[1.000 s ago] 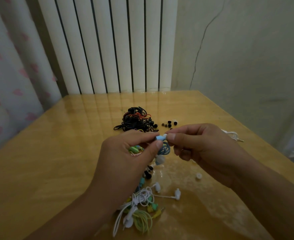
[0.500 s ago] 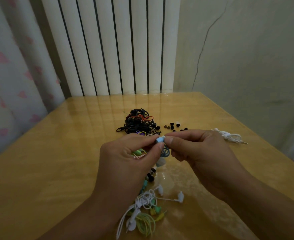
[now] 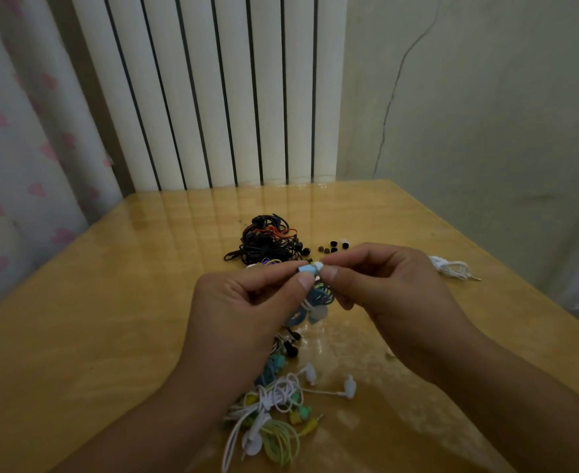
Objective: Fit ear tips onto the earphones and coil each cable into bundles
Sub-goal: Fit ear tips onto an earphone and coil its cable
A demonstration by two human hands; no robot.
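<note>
My left hand (image 3: pixel 243 312) pinches a light blue earphone (image 3: pixel 307 269) between thumb and forefinger, above the middle of the table. My right hand (image 3: pixel 387 291) pinches a white ear tip (image 3: pixel 318 266) against the earphone's end. The blue cable (image 3: pixel 320 297) hangs in loops below both hands. Several loose black ear tips (image 3: pixel 332 246) lie on the table behind my right hand.
A tangle of black earphones (image 3: pixel 267 242) lies at the far middle of the wooden table (image 3: pixel 93 319). White, green and yellow earphones (image 3: pixel 274 414) are heaped near the front edge. A coiled white cable (image 3: pixel 451 268) lies at the right. A radiator and walls stand behind.
The view has tilted slightly, so the hands sit a little lower in frame. Both hands keep their pinch on the earphone and tip; the white tip now shows more clearly.
</note>
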